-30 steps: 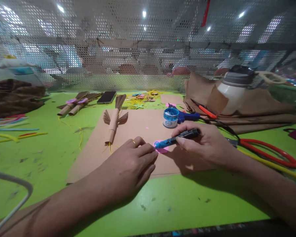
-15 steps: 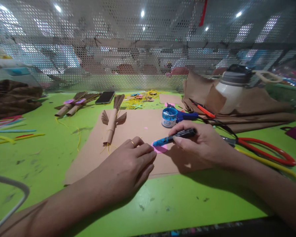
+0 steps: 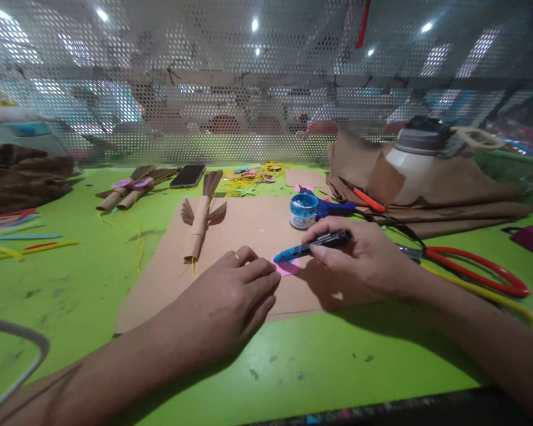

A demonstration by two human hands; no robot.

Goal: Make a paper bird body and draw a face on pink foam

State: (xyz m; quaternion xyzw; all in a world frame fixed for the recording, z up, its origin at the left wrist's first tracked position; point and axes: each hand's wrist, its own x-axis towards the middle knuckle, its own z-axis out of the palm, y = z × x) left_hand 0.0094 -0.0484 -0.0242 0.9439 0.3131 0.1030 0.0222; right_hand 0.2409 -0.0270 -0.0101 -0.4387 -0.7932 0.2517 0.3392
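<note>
My right hand [image 3: 346, 254] is closed around a black marker pen [image 3: 326, 241] whose front end is smeared with blue paint. Its tip rests at a small pink paper piece [image 3: 288, 268] lying on a brown paper sheet [image 3: 249, 222]. The fingertips of my left hand [image 3: 240, 290], bunched and bent, press at the left edge of that pink piece and hide part of it. Behind my right hand stands an open jar of blue paint [image 3: 303, 212]. Left of it, a rolled brown paper figure [image 3: 199, 231] with pleated wings and yellow strings lies on the sheet.
Orange-handled scissors [image 3: 477, 269] lie right of my right arm, near a blue-handled tool [image 3: 335, 209]. Further back are a white bottle [image 3: 413, 165], an orange cutter [image 3: 366, 198], a phone [image 3: 187, 176], yellow shreds [image 3: 249, 184] and two more paper figures [image 3: 131, 190].
Both hands, the marker pen and the pink paper piece keep practically the same places. The whole view has shifted slightly.
</note>
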